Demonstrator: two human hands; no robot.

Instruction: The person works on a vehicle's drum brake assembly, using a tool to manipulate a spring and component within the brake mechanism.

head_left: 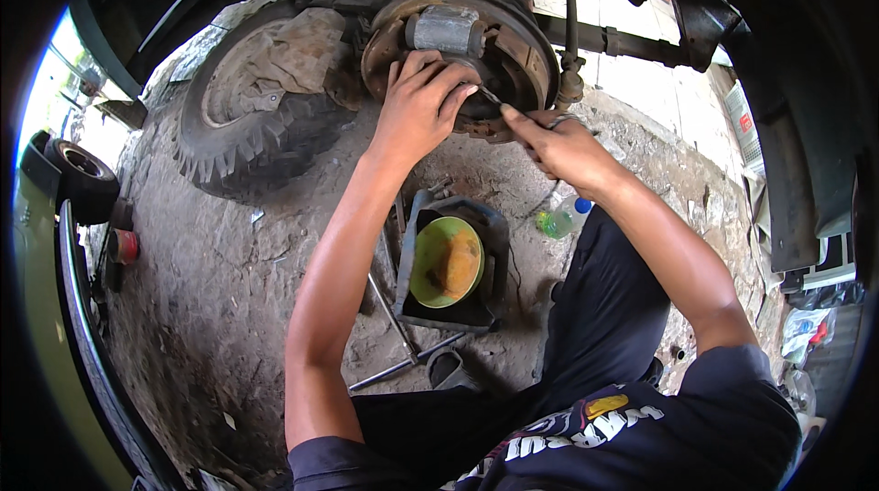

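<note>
In front of me is an open drum brake (540, 56), its round backing plate and curved shoes rusty brown. A silver cylindrical part (446, 30) sits in its upper portion. My left hand (421, 104) is at the brake's lower left, fingers curled and thumb pressed in; whatever they grip is hidden. From the right, my right hand (560, 150) is closed around a thin metal hand tool (492, 96) whose exact kind is unclear. The tool's slim end points at my left thumb, inside the brake. My index finger lies along the tool.
A big knobbly tyre (238, 157) lies left of the brake, a dirty cloth (291, 56) on it. Below my hands, a green bowl (424, 257) with orange-brown residue sits in a dark tray (494, 280). A cross wrench (403, 365) and a clear bottle (565, 218) lie nearby.
</note>
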